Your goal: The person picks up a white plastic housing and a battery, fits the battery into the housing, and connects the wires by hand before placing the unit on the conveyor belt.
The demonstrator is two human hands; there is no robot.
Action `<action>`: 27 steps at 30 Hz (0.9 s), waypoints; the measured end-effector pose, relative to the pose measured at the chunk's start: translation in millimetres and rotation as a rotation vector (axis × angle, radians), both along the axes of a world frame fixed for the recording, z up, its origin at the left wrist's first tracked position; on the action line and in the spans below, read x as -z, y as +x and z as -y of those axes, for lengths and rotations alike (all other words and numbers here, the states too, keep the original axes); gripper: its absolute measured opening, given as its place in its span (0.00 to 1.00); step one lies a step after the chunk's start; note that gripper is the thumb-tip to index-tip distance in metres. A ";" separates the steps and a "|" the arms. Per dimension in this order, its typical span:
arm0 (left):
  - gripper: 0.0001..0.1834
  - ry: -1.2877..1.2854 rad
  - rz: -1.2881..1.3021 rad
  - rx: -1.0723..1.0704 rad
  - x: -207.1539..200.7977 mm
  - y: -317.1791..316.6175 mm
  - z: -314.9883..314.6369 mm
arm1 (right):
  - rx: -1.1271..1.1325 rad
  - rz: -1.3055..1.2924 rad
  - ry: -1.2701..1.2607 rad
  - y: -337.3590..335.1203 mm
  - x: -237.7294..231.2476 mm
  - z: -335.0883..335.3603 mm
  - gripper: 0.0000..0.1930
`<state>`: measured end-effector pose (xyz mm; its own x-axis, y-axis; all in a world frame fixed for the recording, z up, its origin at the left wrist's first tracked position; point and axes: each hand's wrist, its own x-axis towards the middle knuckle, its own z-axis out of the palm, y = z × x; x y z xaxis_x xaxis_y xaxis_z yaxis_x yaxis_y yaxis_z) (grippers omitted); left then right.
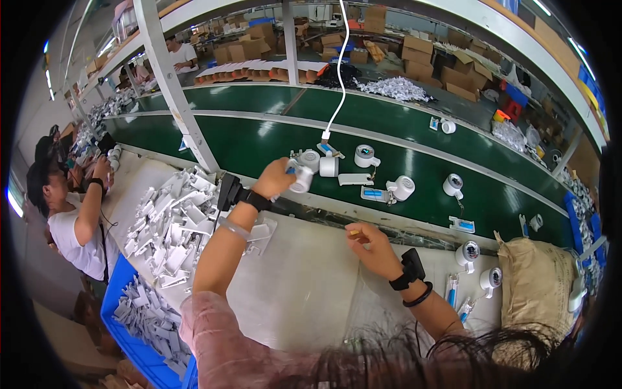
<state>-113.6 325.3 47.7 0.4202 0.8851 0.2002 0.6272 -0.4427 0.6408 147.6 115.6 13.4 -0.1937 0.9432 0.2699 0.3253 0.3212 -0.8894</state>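
Over the near edge of the green conveyor belt, my left hand is closed round a white round-headed unit; a bit of blue shows beside its fingers. Closely behind it on the belt are another white round unit and a white cylinder-shaped head. My right hand hovers above the worktable, its fingers curled together, with a small yellowish bit at the fingertips that I cannot make out. Farther right on the belt lies an opened unit joined to a white handle shell with a blue battery.
White plastic shells form a heap left of my left arm. Below them stands a blue bin of similar parts. A white cable hangs over the belt. At right are more units and a brown sack. A co-worker sits at left.
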 end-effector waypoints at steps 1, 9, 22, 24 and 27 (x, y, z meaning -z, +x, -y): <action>0.19 -0.226 0.108 0.103 -13.8 15.3 28.0 | 0.015 -0.004 -0.001 2.8 -4.1 7.8 0.18; 0.24 -0.024 -0.013 0.586 -31.4 53.8 213.0 | 0.018 0.424 0.355 22.7 -20.6 61.0 0.20; 0.25 -0.032 -0.123 0.326 -1.2 75.0 259.3 | -0.202 -0.021 -0.286 41.4 -14.5 87.2 0.08; 0.26 -0.023 -0.099 0.276 11.0 81.0 262.7 | -0.225 -0.006 -0.249 39.7 -15.2 88.2 0.08; 0.28 -0.037 0.075 0.254 30.5 83.2 257.0 | -0.300 -0.269 -0.484 39.0 -12.0 88.7 0.08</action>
